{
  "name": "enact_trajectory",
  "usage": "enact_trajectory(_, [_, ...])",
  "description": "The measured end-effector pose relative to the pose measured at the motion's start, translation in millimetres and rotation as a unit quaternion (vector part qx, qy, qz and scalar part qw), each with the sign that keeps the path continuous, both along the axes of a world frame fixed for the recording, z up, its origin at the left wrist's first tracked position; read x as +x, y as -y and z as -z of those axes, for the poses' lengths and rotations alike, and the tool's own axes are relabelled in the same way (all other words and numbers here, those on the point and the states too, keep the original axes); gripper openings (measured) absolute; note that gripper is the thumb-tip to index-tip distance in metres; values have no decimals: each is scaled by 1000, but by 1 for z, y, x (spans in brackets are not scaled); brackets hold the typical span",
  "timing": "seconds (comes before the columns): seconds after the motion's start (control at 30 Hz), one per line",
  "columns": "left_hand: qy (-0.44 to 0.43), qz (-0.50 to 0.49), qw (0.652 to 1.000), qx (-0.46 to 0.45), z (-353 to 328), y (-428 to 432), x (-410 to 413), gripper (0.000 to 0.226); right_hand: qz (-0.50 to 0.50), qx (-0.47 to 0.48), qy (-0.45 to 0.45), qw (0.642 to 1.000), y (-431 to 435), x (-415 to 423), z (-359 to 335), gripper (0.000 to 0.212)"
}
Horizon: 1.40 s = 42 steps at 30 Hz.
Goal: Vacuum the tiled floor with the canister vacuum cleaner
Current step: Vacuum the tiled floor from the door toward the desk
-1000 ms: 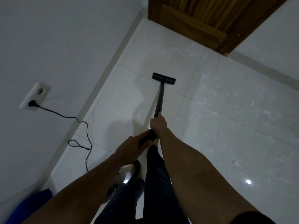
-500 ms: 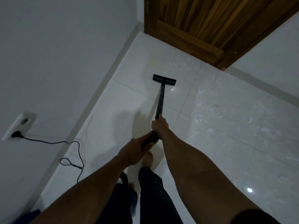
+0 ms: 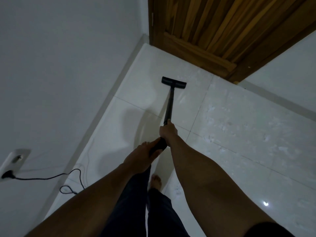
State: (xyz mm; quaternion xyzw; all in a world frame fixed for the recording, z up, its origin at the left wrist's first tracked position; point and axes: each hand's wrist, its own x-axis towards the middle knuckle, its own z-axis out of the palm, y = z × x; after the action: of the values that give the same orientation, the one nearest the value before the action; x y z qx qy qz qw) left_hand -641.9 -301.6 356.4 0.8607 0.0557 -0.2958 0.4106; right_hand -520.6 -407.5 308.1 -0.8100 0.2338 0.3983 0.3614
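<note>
Head view: both forearms reach forward and down over a floor corner
Around: wall socket (image 3: 14, 159) low on the left wall (image 3: 59, 57), black plug (image 3: 7, 174) in it; power cord (image 3: 51, 177) runs right from the plug, loops on the floor by the baseboard (image 3: 109, 100), goes behind the left forearm
In the way: cord loop lies left of the hands, well apart from the floor head (image 3: 173, 82); wooden door (image 3: 213, 26) close beyond the head
Wand: vacuum wand (image 3: 169, 106) is a black tube slanting from the hands to the floor; head is a flat black bar resting on a tile near the wall/door corner
Right hand (image 3: 168, 130): fingers wrapped round the tube, forward grip
Left hand (image 3: 142, 156): wrapped round the thicker rear end, just behind the right
Legs: dark trousers (image 3: 159, 211); one bare foot (image 3: 156, 181) below the hands
Floor: tiled floor (image 3: 239, 125), large glossy white tiles, mottled on the right; glare spot (image 3: 265, 203) lower right
Room: plain white walls; dim light
</note>
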Motion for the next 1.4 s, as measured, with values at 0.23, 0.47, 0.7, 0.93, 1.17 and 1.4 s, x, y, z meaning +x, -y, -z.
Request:
enact_trajectory(0.23, [-8,3,1000,-23,18,-29,57,54,6,0,11,1000,-23,57,0,71])
enact_trajectory(0.47, [-18,-14,999,-24,18,-64,105,52,17,-2,11,1000,-60,102,10,73])
enact_trajectory(0.7, [-53,-35,997,-50,31,-88,136,50,55,-30,30,998,-87,131,19,70])
enact_trajectory(0.93, [-46,-2,998,-42,38,-101,157,54,109,-33,29,993,-92,149,15,68])
enact_trajectory(1.17, [-47,20,997,-52,49,-96,170,58,124,-42,10,991,-86,163,14,68])
enact_trajectory(1.4, [-35,8,998,-56,43,-97,187,55,102,-46,20,994,-91,178,17,65])
